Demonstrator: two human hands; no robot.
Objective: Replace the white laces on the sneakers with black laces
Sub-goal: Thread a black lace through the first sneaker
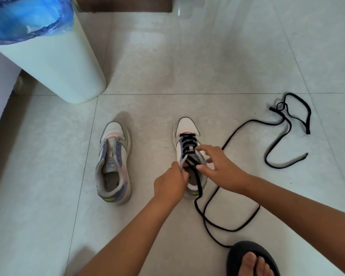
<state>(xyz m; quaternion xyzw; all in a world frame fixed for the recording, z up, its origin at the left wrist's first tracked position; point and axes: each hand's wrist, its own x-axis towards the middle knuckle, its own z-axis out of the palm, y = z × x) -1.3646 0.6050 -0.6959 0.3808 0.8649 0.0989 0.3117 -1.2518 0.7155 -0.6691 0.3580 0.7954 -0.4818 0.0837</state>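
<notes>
Two sneakers sit on the tiled floor (207,56), toes pointing away; the left sneaker (113,162) has no lace at all; the right sneaker (188,148) is laced in black over its lower eyelets. The left hand (170,184) is closed, pinching the shoe's collar and the black lace (197,178) at the top eyelets; the right hand (217,164) is half open, fingers spread over the tongue, thumb and forefinger near the lace, grip unclear; the lace's loose ends loop across the floor toward a slippered foot (251,259). A second lace (287,124) lies tangled to the right, well apart; a white bin (54,62) stands beyond.
</notes>
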